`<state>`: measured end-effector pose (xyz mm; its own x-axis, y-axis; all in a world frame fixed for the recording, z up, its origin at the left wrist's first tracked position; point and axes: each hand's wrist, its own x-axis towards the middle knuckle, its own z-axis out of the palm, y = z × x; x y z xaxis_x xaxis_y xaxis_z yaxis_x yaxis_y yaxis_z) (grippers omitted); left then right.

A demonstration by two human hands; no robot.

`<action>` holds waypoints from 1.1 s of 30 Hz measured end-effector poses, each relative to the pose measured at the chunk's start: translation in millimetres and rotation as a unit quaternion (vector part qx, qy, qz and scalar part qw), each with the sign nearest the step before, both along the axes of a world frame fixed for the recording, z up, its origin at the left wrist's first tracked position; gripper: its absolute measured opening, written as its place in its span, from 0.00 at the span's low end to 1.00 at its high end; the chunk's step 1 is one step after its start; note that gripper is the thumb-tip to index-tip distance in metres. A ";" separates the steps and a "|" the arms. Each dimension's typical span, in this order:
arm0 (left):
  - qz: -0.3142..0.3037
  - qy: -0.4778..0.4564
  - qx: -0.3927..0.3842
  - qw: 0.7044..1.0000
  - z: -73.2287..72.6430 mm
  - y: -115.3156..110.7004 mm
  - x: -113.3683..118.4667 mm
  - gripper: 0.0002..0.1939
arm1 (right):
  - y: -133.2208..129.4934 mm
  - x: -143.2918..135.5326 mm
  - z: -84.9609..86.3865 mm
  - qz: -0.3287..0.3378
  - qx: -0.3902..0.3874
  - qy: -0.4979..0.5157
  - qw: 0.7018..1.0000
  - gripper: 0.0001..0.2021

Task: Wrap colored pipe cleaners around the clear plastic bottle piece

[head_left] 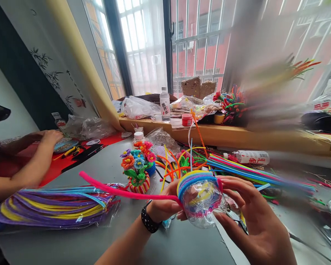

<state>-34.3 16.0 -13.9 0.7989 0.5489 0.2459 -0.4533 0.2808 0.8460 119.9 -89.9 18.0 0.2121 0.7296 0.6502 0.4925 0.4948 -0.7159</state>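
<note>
Between my two hands is a clear plastic cup-like piece (200,217), its side wrapped in rows of blue, purple and yellow pipe cleaners (197,177). My left hand (167,206) grips it from the left, its fingers partly behind the piece. A bright pink pipe cleaner (132,194) runs from the wrapped side past that hand, its free end pointing up to the left. My right hand (253,221) holds the right side, thumb below and fingertips at the upper edge. A metal tool (237,218), partly hidden, shows behind my right hand.
A small pot of pipe-cleaner flowers (139,169) stands beyond my left hand. Bagged pipe cleaners (52,208) lie at left, loose ones (245,173) at right near a lying bottle (252,157). A co-worker's hand (52,139) is over a bowl (64,146) beside pliers (71,151).
</note>
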 end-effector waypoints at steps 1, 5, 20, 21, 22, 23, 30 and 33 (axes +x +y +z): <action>0.001 0.002 0.000 1.000 -0.8 0.1 -0.2 0.30 | -0.1 -1.8 0.3 -0.008 -0.001 0.011 1.000 0.17; -0.014 0.012 -0.004 1.000 -0.4 0.1 0.8 0.31 | 0.2 -6.2 0.1 -0.036 0.000 0.044 0.998 0.16; -0.024 0.006 0.016 1.000 3.9 1.9 0.6 0.27 | 0.0 -7.9 -1.5 0.005 0.014 0.056 0.998 0.13; -0.026 0.010 0.015 0.999 4.4 2.5 0.7 0.29 | 0.2 -7.1 -1.5 0.006 0.017 0.053 0.998 0.13; -0.028 0.015 0.014 0.999 4.8 3.1 0.7 0.31 | 0.4 -6.2 -1.5 0.009 0.021 0.045 0.999 0.13; -0.028 0.018 0.013 0.999 5.2 3.5 0.7 0.32 | 0.6 -5.5 -1.5 0.012 0.025 0.035 0.999 0.13; -0.041 0.009 0.007 0.999 6.3 3.6 0.8 0.30 | 0.8 -9.2 -1.5 0.001 0.022 0.061 0.998 0.13; -0.034 0.001 0.007 0.999 4.3 3.4 0.5 0.26 | 0.5 -11.1 -1.5 0.000 0.020 0.071 0.997 0.13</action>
<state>-33.8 19.4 -9.5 0.8344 0.4904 0.2513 -0.4318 0.2985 0.8511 108.7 -89.4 16.5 0.3050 0.7033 0.6421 0.3874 0.5243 -0.7583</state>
